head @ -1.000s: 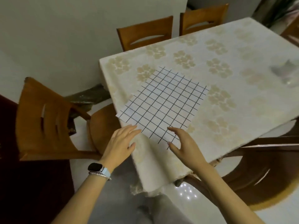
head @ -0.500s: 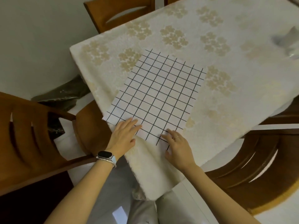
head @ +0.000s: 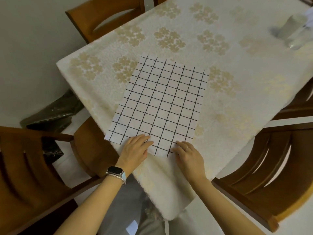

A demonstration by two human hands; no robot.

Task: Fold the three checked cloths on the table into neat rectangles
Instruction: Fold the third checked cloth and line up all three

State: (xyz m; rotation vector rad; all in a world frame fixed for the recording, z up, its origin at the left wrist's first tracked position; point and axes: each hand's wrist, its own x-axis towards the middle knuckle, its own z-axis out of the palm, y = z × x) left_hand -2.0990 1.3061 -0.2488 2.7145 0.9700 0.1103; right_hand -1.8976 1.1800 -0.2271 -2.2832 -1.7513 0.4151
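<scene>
One white checked cloth [head: 162, 106] with black grid lines lies flat on the table [head: 237, 116], close to the near corner. It is the only checked cloth in view. My left hand [head: 135, 150], with a watch on its wrist, rests with straight fingers on the cloth's near edge. My right hand [head: 188, 155] has bent fingers whose tips touch the cloth's near right corner. Whether the thumb is under the cloth is hidden.
A cream flowered tablecloth [head: 169, 184] covers the table and hangs over the near corner. Wooden chairs stand at the left [head: 33, 175], right [head: 264, 167] and far side [head: 105, 19]. A blurred pale object [head: 288, 29] sits at the far right of the table.
Both hands have come forward from above the table edge onto the cloth's near edge. The view has tilted down and closer to the table.
</scene>
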